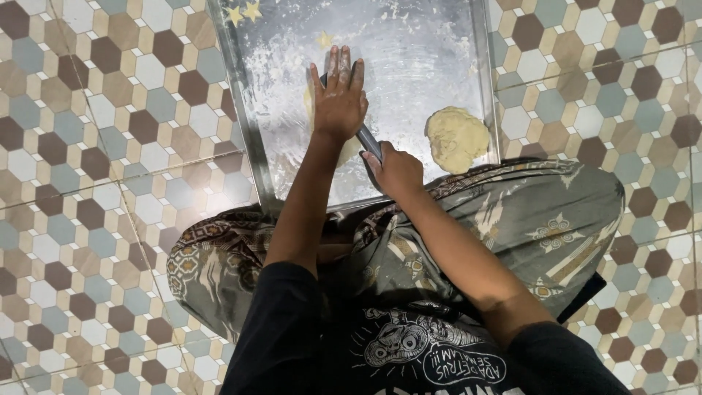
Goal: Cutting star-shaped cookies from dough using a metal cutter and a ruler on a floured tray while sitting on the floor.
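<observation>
We see a floured steel tray (248,124) on hexagon-patterned tiles (88,146), with a rough, pale dough lump (457,137) near its right edge and small star cutouts (243,12) at the far corner. Our left hand (338,95) lies flat, fingers extended, pressing a dark roller (368,140) (mostly hidden) over flattened dough. Our right hand (395,170) is clenched around the roller's near end.

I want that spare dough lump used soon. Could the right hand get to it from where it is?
Probably yes: the dough lump lies just beside the right hand on the floured tray, nothing between.
</observation>
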